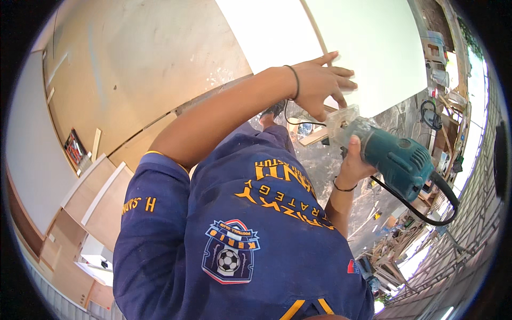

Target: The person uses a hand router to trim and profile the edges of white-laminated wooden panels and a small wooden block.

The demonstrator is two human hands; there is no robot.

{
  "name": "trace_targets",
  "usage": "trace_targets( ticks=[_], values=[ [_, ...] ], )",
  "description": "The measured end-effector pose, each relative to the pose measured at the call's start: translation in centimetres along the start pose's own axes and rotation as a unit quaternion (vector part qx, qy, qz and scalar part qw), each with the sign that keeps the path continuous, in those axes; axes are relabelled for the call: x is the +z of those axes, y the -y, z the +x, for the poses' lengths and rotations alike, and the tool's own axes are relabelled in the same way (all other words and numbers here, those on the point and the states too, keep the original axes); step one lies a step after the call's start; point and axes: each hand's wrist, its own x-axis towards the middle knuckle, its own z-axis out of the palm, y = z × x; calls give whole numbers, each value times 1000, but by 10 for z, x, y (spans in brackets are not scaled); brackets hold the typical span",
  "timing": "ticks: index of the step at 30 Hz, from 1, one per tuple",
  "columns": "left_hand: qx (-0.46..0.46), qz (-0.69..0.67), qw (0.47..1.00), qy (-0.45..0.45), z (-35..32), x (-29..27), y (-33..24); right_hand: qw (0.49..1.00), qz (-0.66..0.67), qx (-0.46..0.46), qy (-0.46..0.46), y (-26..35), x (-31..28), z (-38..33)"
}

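Note:
My left hand [321, 81] lies with its fingers spread on the lower edge of a large white panel [373, 37]; a thin black band circles that wrist. Just below it, my right hand [353, 158] grips the body of a teal hand-held power router [399, 161]. The router's clear base [344, 120] sits against the panel's edge, right under my left fingers. A black cord [426, 216] loops from the back of the tool. My blue jersey fills the lower middle of the view and hides what is beneath.
Big plywood sheets [133, 64] stand at the upper left. Wooden cabinet boxes [96, 197] are at the lower left. A brick wall [472, 213] runs down the right, with tools and cables [434, 112] on a cluttered bench and scrap wood [397, 245] below.

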Motion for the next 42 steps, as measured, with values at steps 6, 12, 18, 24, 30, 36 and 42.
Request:
trace_targets(
  ticks=[6, 12, 18, 24, 30, 36, 42],
  values=[
    [1, -10, 1000, -12, -1, 3, 1, 998, 55, 11, -15, -6, 4, 2],
    [4, -25, 1000, -18, -3, 6, 4, 998, 29, 34, -34, 0, 12, 5],
    [1, -25, 1000, -11, -2, 5, 4, 999, 10, 22, -32, -3, 9, 8],
    [-11, -8, 1000, 3, -2, 3, 1, 999, 21, 11, -27, -6, 8, 10],
    [-31, 25, 999, 27, 1, -2, -5, 999, 28, 20, -34, -9, 8, 12],
    [-38, 49, 997, 56, 7, -9, -9, 998, 20, 51, -25, -8, 7, 13],
    [-41, 55, 994, 82, 14, -11, -7, 995, 81, 53, -13, -16, 6, 14]
  ],
)
